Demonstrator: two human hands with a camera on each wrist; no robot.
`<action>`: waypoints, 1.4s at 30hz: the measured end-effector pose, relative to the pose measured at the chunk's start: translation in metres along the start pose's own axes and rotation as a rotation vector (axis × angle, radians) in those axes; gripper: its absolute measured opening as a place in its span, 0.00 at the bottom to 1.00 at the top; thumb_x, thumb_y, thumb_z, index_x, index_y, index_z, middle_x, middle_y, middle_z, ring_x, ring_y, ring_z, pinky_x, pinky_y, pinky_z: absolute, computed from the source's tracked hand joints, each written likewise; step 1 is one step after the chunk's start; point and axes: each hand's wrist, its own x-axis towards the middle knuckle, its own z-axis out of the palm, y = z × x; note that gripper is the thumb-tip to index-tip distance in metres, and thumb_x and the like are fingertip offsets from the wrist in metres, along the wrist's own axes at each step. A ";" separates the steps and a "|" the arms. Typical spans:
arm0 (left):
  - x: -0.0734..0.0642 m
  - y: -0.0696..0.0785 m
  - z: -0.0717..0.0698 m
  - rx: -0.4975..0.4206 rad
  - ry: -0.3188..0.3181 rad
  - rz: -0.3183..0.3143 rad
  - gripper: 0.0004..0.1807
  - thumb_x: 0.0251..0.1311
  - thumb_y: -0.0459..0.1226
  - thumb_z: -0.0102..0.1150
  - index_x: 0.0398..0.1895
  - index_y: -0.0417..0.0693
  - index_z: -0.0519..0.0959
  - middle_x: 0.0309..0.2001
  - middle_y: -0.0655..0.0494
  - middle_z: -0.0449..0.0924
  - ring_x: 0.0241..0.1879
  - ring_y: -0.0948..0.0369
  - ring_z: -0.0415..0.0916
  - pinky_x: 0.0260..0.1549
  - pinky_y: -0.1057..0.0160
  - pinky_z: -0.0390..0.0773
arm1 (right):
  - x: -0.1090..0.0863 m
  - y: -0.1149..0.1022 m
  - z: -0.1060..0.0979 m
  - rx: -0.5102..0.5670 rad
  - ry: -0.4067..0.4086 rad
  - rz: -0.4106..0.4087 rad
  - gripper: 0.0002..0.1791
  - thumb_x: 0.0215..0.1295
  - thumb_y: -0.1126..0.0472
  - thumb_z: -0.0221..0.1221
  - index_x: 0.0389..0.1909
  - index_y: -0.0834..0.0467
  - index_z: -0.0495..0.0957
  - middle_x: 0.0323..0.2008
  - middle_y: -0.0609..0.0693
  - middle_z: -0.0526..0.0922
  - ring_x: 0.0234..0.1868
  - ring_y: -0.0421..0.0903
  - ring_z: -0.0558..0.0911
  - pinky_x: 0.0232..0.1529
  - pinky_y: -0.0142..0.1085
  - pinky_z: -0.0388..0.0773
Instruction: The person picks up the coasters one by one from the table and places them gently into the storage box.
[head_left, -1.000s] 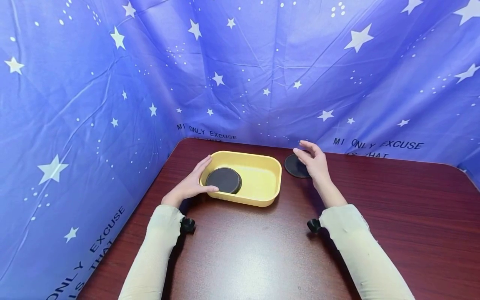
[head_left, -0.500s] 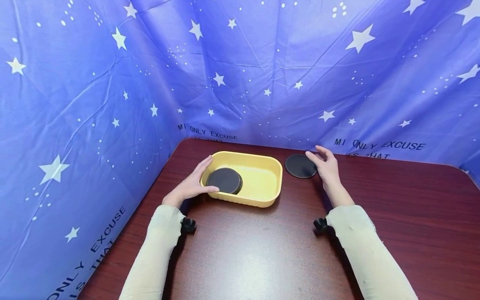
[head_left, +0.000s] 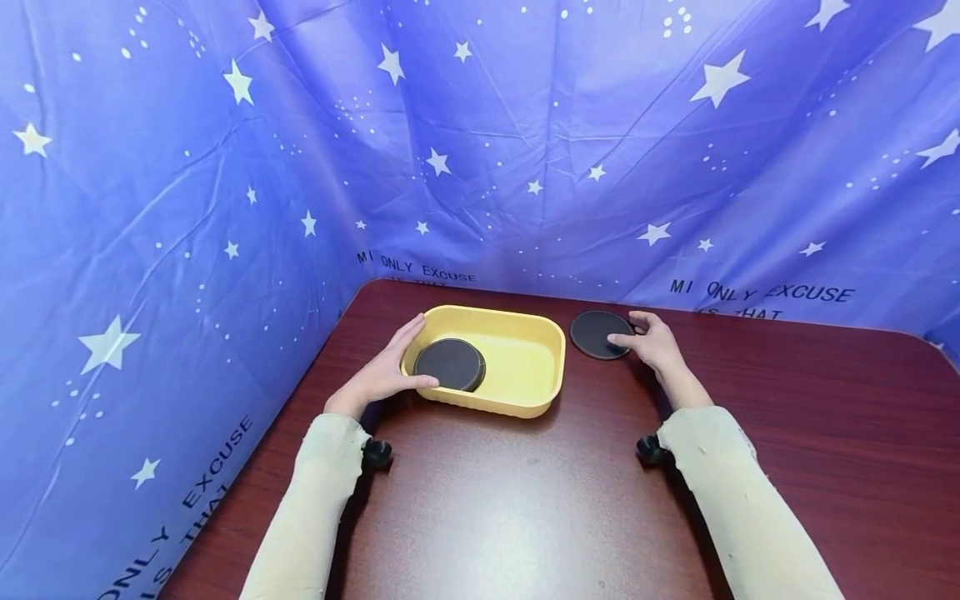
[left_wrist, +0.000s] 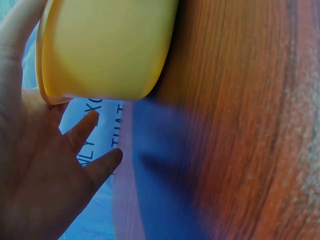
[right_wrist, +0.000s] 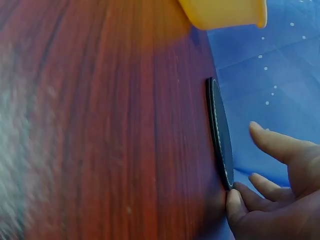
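In the head view a yellow rectangular box (head_left: 525,358) stands on the table. Stacked inside its left end are round black coasters (head_left: 450,364). My left hand (head_left: 378,377) rests on the box's left corner, thumb over the near rim and straight fingers along the left side; the left wrist view shows the outer fingers spread below the box wall. Right of the box, black coasters (head_left: 595,335) lie flat, their edge showing two layers in the right wrist view. My right hand (head_left: 660,346) touches their right edge with its fingertips, thumb raised apart from the top.
A dark red wooden table (head_left: 465,500) carries everything. Its far edge meets a blue star-printed curtain (head_left: 510,150), which also hangs along the left side. The box stands just left of the loose coasters.
My right hand has drawn right from above the coasters, then lowered to their right edge. The left hand and the box stay in place.
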 end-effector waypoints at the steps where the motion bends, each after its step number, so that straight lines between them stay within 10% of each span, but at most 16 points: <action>1: 0.000 0.000 0.000 0.000 0.002 0.001 0.60 0.52 0.52 0.73 0.81 0.49 0.45 0.82 0.52 0.36 0.81 0.49 0.37 0.75 0.39 0.49 | 0.000 0.000 0.000 -0.046 -0.010 -0.013 0.43 0.64 0.61 0.64 0.74 0.70 0.55 0.72 0.71 0.60 0.73 0.66 0.61 0.74 0.53 0.61; 12: 0.000 0.001 0.001 -0.002 0.000 -0.015 0.60 0.52 0.49 0.74 0.81 0.51 0.44 0.82 0.56 0.36 0.81 0.52 0.36 0.76 0.40 0.48 | 0.005 0.000 -0.002 -0.344 -0.062 -0.104 0.44 0.55 0.65 0.69 0.72 0.67 0.59 0.68 0.72 0.66 0.68 0.70 0.62 0.70 0.60 0.59; 25: -0.001 0.003 0.003 -0.009 0.005 0.013 0.59 0.52 0.47 0.74 0.81 0.47 0.45 0.82 0.50 0.37 0.81 0.48 0.36 0.75 0.38 0.48 | -0.002 0.004 -0.007 -0.254 -0.072 -0.152 0.49 0.50 0.71 0.68 0.73 0.68 0.56 0.64 0.77 0.62 0.64 0.69 0.63 0.65 0.57 0.64; 32: -0.001 0.001 0.003 -0.011 0.003 0.007 0.59 0.52 0.47 0.74 0.81 0.47 0.45 0.82 0.52 0.37 0.81 0.48 0.36 0.75 0.39 0.48 | -0.012 0.011 -0.016 0.061 -0.110 -0.053 0.35 0.60 0.73 0.61 0.69 0.75 0.62 0.46 0.62 0.79 0.38 0.35 0.78 0.37 0.24 0.79; 37: -0.002 0.002 0.003 -0.021 0.010 0.018 0.59 0.52 0.45 0.74 0.81 0.45 0.46 0.82 0.50 0.37 0.80 0.47 0.36 0.75 0.38 0.47 | -0.017 0.013 -0.021 0.383 -0.183 0.006 0.36 0.63 0.79 0.56 0.71 0.78 0.55 0.33 0.43 0.78 0.31 0.30 0.80 0.39 0.23 0.83; 42: 0.000 0.003 0.004 -0.024 0.015 0.020 0.58 0.52 0.41 0.74 0.81 0.46 0.46 0.82 0.49 0.38 0.80 0.47 0.37 0.75 0.38 0.47 | -0.021 0.011 -0.026 0.483 -0.208 0.038 0.36 0.65 0.79 0.54 0.73 0.76 0.52 0.31 0.39 0.80 0.33 0.31 0.82 0.40 0.25 0.83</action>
